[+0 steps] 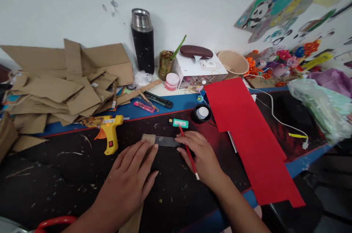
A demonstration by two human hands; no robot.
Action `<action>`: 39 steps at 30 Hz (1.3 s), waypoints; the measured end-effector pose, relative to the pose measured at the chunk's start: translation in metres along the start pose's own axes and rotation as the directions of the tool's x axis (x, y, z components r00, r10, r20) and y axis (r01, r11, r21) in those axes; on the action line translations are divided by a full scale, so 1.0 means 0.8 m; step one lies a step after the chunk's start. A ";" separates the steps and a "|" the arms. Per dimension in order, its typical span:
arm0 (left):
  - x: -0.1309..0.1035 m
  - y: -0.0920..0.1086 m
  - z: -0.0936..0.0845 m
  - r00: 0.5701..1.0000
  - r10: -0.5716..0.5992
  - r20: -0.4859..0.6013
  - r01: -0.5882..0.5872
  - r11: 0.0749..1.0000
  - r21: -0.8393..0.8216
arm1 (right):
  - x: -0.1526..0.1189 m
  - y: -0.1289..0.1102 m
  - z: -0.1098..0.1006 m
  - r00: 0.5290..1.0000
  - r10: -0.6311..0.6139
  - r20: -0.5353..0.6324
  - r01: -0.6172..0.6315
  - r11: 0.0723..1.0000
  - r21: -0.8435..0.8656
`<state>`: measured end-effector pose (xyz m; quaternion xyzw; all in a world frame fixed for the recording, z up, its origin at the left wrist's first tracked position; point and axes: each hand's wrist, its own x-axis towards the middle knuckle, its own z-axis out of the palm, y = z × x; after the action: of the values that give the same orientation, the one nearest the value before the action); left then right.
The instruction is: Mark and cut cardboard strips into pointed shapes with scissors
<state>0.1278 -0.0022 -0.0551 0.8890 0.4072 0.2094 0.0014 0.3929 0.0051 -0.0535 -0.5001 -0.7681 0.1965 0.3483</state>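
Note:
My left hand (129, 174) lies flat with fingers stretched out, pressing on a tan strip (149, 138) that looks like cardboard. The strip runs beneath this hand and shows again as a tan length (133, 222) below the wrist. A grey, ruler-like flat piece (167, 141) reaches from the tan strip's end to the fingertips of my right hand (202, 156). That hand is closed around a red pencil (190, 156), its eraser end toward me; fingertips touch or nearly touch the grey piece. Just beyond lies a teal lighter (180, 123).
A yellow glue gun (112, 132) lies left, before piled cardboard pieces (57, 90). Red corrugated sheet (247, 141) covers the right side. Behind stand a black flask (143, 42), a utility knife (158, 99) and a white box (196, 64). Red handles (56, 221) show at lower left.

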 end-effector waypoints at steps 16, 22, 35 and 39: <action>0.001 -0.002 -0.002 1.000 0.014 0.006 -0.014 1.000 0.014 | 0.000 0.002 0.000 0.999 0.040 0.002 -0.040 0.999 0.028; 0.002 -0.002 -0.003 1.000 0.028 0.000 -0.028 1.000 0.013 | 0.000 0.003 0.000 0.999 0.044 0.000 -0.044 0.999 0.026; 0.000 -0.001 0.001 1.000 0.014 0.013 -0.014 1.000 0.020 | 0.004 -0.008 -0.006 0.996 0.036 -0.087 -0.029 0.997 0.075; -0.002 -0.001 0.003 1.000 0.022 0.017 -0.023 0.999 0.031 | 0.002 -0.013 -0.008 0.984 0.053 -0.173 -0.039 0.996 0.083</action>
<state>0.1267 -0.0025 -0.0582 0.8952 0.4003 0.1957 -0.0113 0.3906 0.0024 -0.0421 -0.5187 -0.7145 0.1903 0.4292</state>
